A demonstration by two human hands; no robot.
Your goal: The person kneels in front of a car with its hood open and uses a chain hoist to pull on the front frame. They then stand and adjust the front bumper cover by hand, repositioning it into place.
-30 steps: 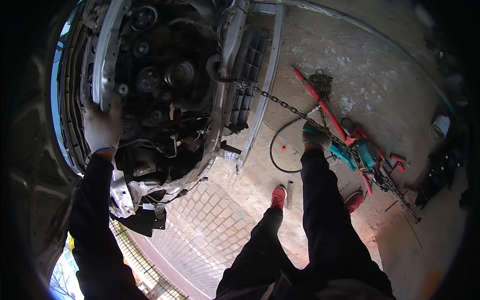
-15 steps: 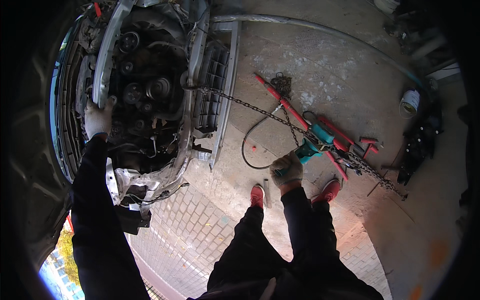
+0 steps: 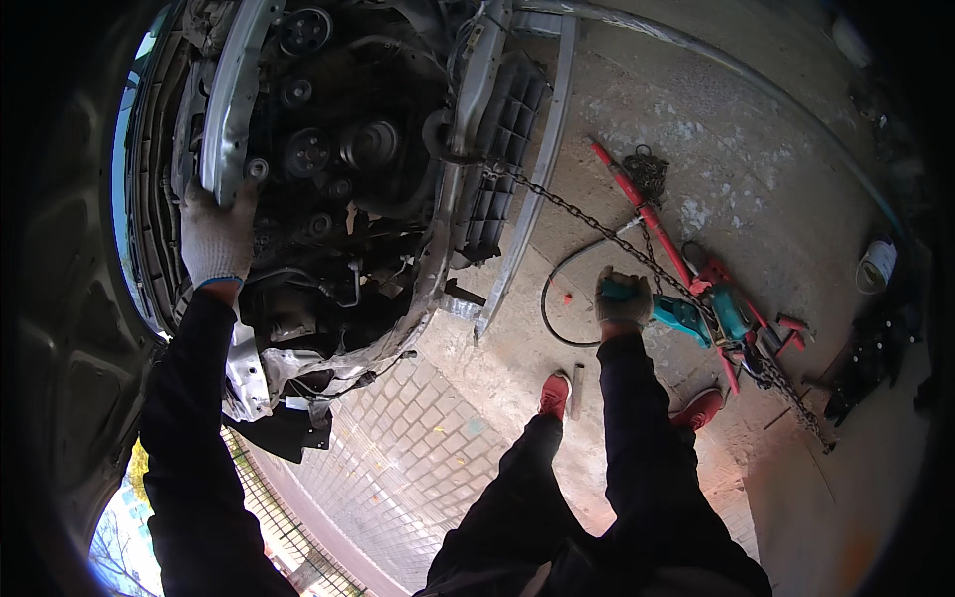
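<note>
1. Your left hand (image 3: 216,239), in a pale glove, is curled on the low end of a silver bar (image 3: 231,109). The bar sits between your fingers and thumb and goes up, away from you.
2. Your right hand (image 3: 624,298), gloved too, is closed in a fist around one end of a teal tool (image 3: 684,320). The rest of the tool is just right of your fist, among red metal parts (image 3: 642,206).
3. A chain (image 3: 567,206) goes from the car's front frame (image 3: 438,249), past the far side of your right hand, to the red parts.
4. A black hose (image 3: 545,298) curves on the ground, just left of that hand.
5. Dark engine parts (image 3: 368,144) are right of your left hand.
6. Your red shoes (image 3: 554,395) are on the ground nearby.
</note>
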